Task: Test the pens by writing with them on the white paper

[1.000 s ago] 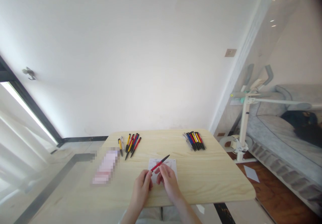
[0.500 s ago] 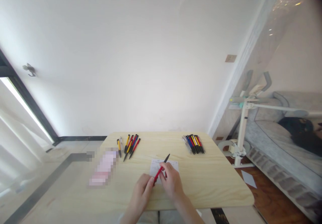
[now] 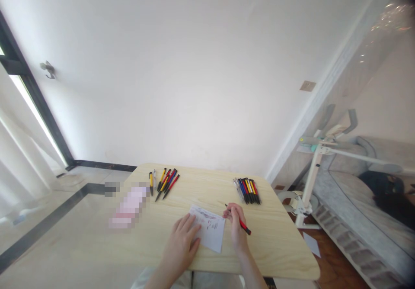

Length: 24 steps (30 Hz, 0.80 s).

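Observation:
A small white sheet of paper (image 3: 210, 235) with marks on its upper part lies tilted on the table. Flat on its left edge rests my left hand (image 3: 184, 239), fingers stretched out and holding nothing. My right hand (image 3: 236, 226), beside the sheet's right edge, is closed around a red pen (image 3: 244, 226) with a black end. The pen's tip points up and to the left, close to the paper's upper right corner; whether it touches anything I cannot tell.
Loose pens (image 3: 166, 184) in yellow, red, blue and clear lie at the table's back left. A tighter row of pens (image 3: 248, 191) is at the back right. A blurred pink item (image 3: 129, 209) lies left on the wooden table (image 3: 275, 245). Exercise equipment (image 3: 313, 181) stands beyond the right edge.
The left hand has let go of the pen and flattened onto the paper. The right hand has moved right with the pen and turned it round. The paper is rotated, and the view has tilted.

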Available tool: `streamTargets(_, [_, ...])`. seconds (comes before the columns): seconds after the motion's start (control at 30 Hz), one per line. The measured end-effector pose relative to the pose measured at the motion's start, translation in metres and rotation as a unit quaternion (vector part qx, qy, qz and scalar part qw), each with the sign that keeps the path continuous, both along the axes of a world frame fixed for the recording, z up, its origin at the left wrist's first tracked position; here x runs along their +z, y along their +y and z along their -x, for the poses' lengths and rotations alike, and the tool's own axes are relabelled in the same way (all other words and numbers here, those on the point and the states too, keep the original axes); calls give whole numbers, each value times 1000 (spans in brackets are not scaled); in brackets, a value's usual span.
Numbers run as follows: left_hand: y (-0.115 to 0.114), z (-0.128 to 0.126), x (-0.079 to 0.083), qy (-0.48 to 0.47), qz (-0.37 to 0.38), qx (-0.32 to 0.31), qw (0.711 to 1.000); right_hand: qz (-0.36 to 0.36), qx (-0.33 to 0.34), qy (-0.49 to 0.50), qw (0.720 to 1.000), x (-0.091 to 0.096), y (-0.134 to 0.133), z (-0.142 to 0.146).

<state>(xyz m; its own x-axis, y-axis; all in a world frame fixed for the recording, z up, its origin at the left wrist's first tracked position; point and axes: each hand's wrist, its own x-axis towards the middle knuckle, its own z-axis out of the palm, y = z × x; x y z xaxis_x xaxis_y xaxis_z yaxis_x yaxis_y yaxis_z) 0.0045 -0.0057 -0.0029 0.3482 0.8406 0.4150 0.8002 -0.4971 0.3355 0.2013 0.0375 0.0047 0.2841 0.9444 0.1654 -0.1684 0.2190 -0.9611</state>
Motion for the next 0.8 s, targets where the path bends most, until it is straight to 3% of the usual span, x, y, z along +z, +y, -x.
streamTargets(0.1, [2,-1,-3,-2,-6,15,1000,9,-21,-56,998,-4,1,6])
streamTargets(0.23, [2,-2,-8,-14,-17,41,999,27,-9,-50,998,-6,0,11])
streamTargets(0.5, [3,-2,-8,-18,-21,36,999,9,22,-144,989,-10,6,16])
streamTargets(0.8, [4,-2,-8,-29,-29,34,999,8,-23,-219,975,-22,6,18])
